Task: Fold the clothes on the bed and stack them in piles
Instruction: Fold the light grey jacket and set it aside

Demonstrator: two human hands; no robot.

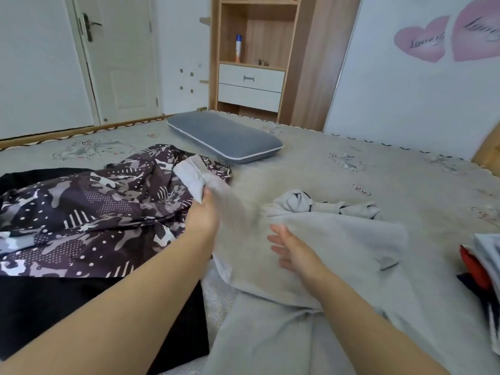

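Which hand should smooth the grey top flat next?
Right. The right hand is open, fingers spread just above the grey top. The left hand is busy gripping that top's raised edge.

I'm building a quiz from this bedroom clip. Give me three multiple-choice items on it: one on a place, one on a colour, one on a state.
1. Where does the grey pillow lie?
A. on the bed, beyond the clothes
B. on the shelf
C. under the black garment

2. What colour are the heart shapes on the wall?
A. blue
B. pink
C. green

3. What is the left hand doing?
A. resting flat on the pillow
B. hanging idle
C. gripping a pale grey cloth

Answers:
1 A, it sits on the bed cover past the patterned garment.
2 B, both hearts are pink.
3 C, its fingers curl round the cloth, while the right hand is spread open.
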